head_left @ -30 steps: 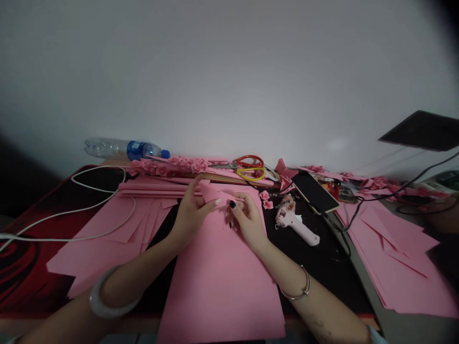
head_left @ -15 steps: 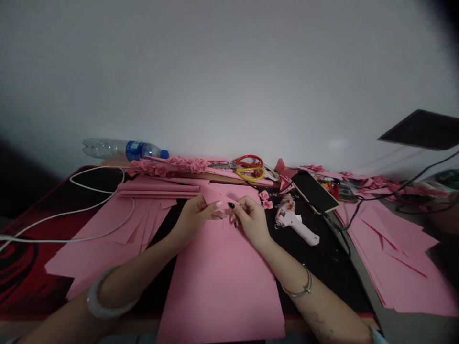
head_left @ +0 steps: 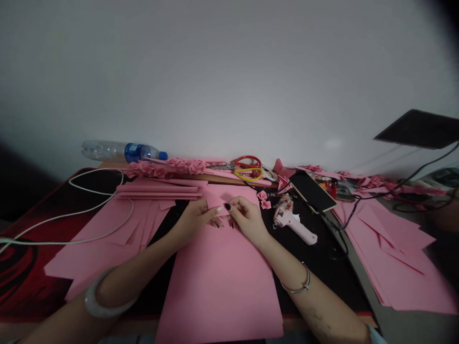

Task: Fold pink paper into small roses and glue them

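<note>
A small piece of pink paper (head_left: 214, 203) is held between both hands, above a large pink sheet (head_left: 222, 282) that hangs over the table's near edge. My left hand (head_left: 195, 217) pinches it from the left, thumb on top. From the right, my right hand (head_left: 247, 217) grips the same piece between thumb and fingers. The fingertips meet close together, and parts of the fingers are hidden behind the paper. Two small folded paper flowers (head_left: 264, 200) lie just right of my right hand, near a pink glue gun (head_left: 296, 222).
Scissors (head_left: 247, 167) with red and yellow handles lie at the back among pink paper flowers (head_left: 190, 166). A plastic bottle (head_left: 125, 150) lies on its side at the wall. A phone (head_left: 313, 191), black cables and a white cord (head_left: 71, 242) surround pink sheets (head_left: 398, 258).
The small pink piece has been turned, and less of it rises above my fingers. My hands stay together at nearly the same spot. The whole view has shifted slightly.
</note>
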{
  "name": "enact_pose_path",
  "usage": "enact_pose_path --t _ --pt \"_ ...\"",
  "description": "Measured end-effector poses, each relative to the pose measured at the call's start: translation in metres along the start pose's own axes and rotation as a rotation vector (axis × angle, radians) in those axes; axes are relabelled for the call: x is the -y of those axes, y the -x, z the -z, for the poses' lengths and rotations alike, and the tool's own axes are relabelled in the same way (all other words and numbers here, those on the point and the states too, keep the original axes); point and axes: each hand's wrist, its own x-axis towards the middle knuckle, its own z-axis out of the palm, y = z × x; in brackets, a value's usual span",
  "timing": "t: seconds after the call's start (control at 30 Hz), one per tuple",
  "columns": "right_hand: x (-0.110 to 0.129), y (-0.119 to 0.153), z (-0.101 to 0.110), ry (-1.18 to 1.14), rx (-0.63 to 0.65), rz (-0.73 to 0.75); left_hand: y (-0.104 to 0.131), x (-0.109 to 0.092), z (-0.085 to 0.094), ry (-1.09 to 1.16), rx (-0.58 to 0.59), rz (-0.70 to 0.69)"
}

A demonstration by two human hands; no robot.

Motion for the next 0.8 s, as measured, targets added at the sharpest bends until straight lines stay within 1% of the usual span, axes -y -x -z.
enact_pose_path --t 0.07,0.13,0.23,0.3,0.4,0.47,0.53,0.67,0.73,0.8 --pt "0.001 -0.001 0.002 0.052 0.070 -0.007 0.002 0.001 0.000 -0.016 0.116 0.036" --pt "0.004 -0.002 0.005 0.114 0.153 0.013 0.004 0.002 0.000 -0.015 0.195 0.053" --pt "0.008 -0.004 0.009 0.155 0.251 0.065 0.006 0.002 0.001 0.004 0.253 0.083" --pt "0.009 -0.004 0.011 0.134 0.270 0.072 0.007 0.001 0.003 0.011 0.264 0.095" --pt "0.009 -0.005 0.010 0.053 0.205 0.053 0.006 -0.002 0.004 0.006 0.222 0.069" --pt "0.007 -0.005 0.010 -0.004 0.138 0.030 0.004 -0.004 0.004 0.002 0.152 0.033" --pt "0.006 -0.005 0.010 -0.049 0.100 0.002 0.003 -0.004 0.004 0.021 0.070 0.015" --pt "0.005 -0.005 0.010 -0.082 0.123 -0.037 0.001 -0.002 0.005 0.071 -0.065 -0.013" --pt "0.004 -0.005 0.010 -0.063 0.150 -0.055 0.001 -0.001 0.006 0.077 -0.111 -0.060" --pt "0.002 -0.005 0.011 -0.027 0.208 -0.070 0.002 -0.001 0.006 0.077 -0.134 -0.107"
